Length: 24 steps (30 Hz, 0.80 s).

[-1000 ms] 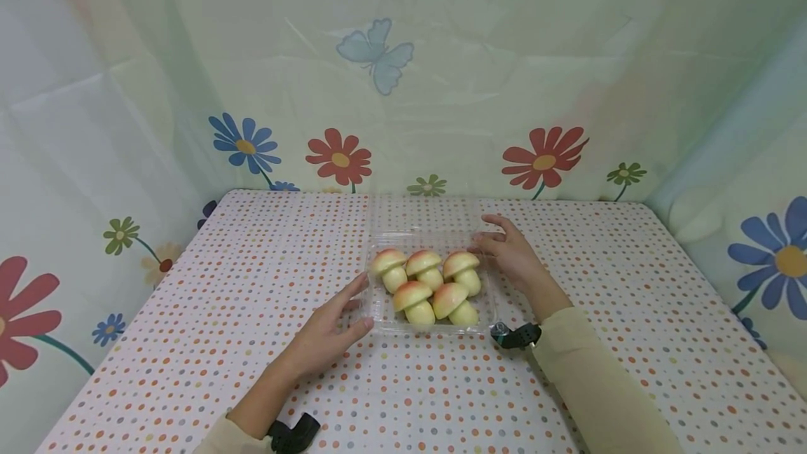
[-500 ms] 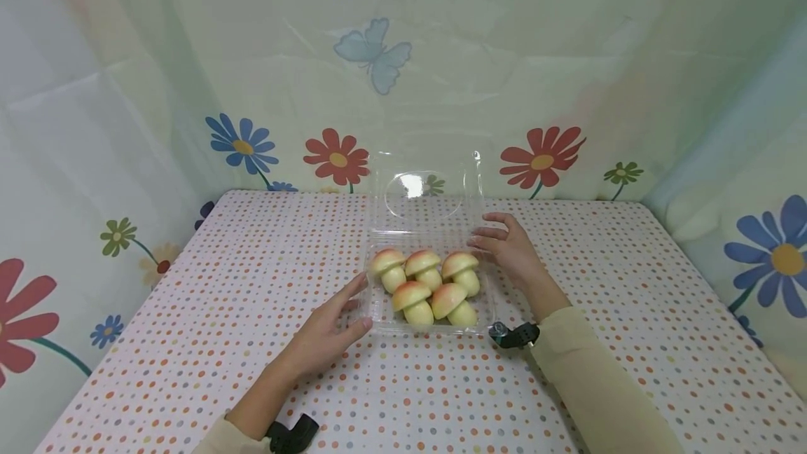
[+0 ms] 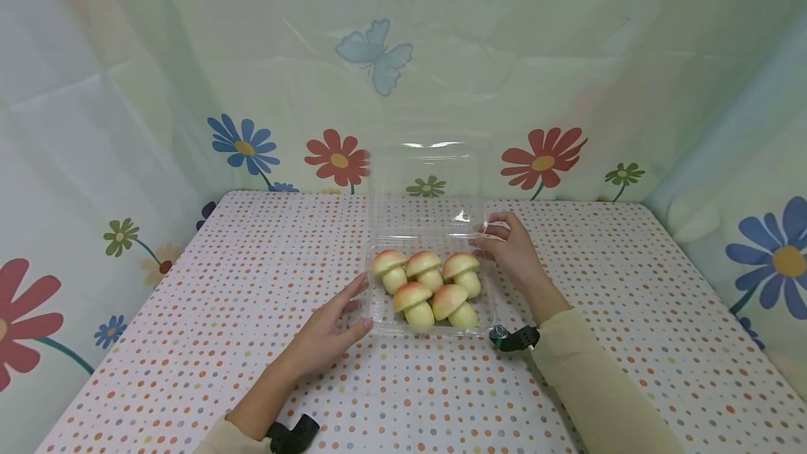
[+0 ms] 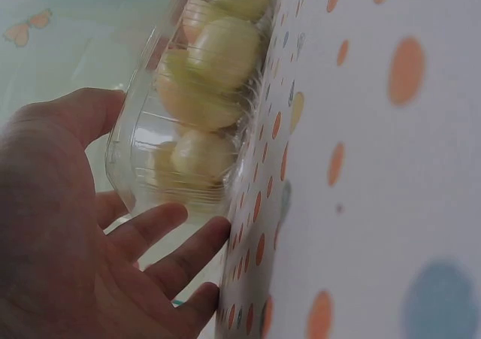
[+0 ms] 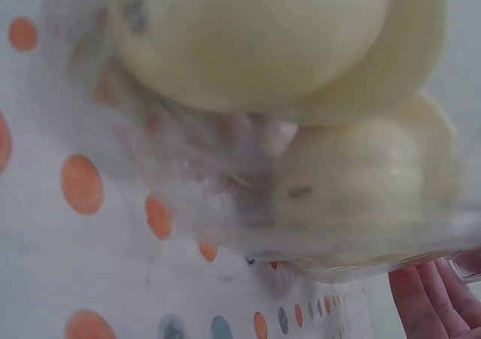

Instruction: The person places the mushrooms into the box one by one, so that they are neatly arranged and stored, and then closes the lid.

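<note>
A clear plastic clamshell box (image 3: 383, 324) sits mid-table in the head view, its transparent lid (image 3: 403, 167) raised at the back. Inside lie several toy mushrooms (image 3: 419, 310) with pale yellow stems and red-tinged caps. My left hand (image 3: 329, 331) is at the box's left wall, thumb near the front corner and fingers extended; the left wrist view shows these fingers (image 4: 161, 226) spread along the wall. At the back right corner, my right hand (image 3: 515, 252) has its loosely bent fingers beside the hinge and lid edge. In the right wrist view, those fingers (image 5: 425, 301) are partly hidden behind the box.
A dotted cloth covers the table (image 3: 252, 286). Behind it hangs a pale curtain (image 3: 479, 54) printed with flowers and a butterfly, which also closes off both sides. A black wrist camera (image 3: 513, 337) sits beside the box's front right corner.
The lid has swung up from a low, barely visible position, and its top edge now appears higher. My right fingers have shifted slightly at its edge; my left hand stays in place.
</note>
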Available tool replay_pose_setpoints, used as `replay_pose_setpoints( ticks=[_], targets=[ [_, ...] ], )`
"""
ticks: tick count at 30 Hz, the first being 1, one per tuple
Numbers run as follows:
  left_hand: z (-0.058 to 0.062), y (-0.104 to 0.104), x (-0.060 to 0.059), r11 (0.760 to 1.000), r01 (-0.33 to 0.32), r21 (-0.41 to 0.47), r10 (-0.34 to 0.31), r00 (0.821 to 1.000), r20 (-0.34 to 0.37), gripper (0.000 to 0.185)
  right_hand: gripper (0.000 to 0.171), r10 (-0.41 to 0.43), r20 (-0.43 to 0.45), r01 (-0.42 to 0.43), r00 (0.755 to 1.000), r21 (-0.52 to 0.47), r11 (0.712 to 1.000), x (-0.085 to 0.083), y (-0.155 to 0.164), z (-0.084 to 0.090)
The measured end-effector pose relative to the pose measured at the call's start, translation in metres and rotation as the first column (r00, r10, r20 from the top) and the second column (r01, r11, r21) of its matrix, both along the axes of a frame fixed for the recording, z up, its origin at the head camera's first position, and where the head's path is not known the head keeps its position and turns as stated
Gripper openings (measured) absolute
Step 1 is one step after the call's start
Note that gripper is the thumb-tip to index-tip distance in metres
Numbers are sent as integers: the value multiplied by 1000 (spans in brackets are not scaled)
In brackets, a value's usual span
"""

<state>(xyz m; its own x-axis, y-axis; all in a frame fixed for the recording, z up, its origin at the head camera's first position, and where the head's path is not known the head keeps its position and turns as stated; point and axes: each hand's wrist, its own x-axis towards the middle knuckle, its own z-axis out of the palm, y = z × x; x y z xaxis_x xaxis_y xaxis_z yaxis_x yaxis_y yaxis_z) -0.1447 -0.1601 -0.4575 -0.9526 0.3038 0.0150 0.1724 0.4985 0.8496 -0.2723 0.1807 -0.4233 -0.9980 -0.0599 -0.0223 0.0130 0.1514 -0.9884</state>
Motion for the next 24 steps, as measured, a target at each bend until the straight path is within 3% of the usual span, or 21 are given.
replay_pose_setpoints(
  ticks=[5, 14, 18, 24],
  targets=[
    [0, 1, 0, 1000, -3, -2, 3, 1000, 7, 75, 17, 9, -31, -8, 999, 28, 1000, 3, 1, 0],
    [1, 1, 1, 1000, -8, -13, 8, 1000, 9, 75, 5, 16, -48, -12, 999, 75, 997, 4, 4, -2],
    [0, 1, 1, 1000, -8, -16, 8, 1000, 10, 75, 6, 18, -44, -14, 999, 73, 997, 5, 7, -2],
    [0, 1, 0, 1000, -3, -10, 3, 1000, 1, 75, 22, 38, -57, -34, 998, 67, 997, 7, 11, -3]
  ],
)
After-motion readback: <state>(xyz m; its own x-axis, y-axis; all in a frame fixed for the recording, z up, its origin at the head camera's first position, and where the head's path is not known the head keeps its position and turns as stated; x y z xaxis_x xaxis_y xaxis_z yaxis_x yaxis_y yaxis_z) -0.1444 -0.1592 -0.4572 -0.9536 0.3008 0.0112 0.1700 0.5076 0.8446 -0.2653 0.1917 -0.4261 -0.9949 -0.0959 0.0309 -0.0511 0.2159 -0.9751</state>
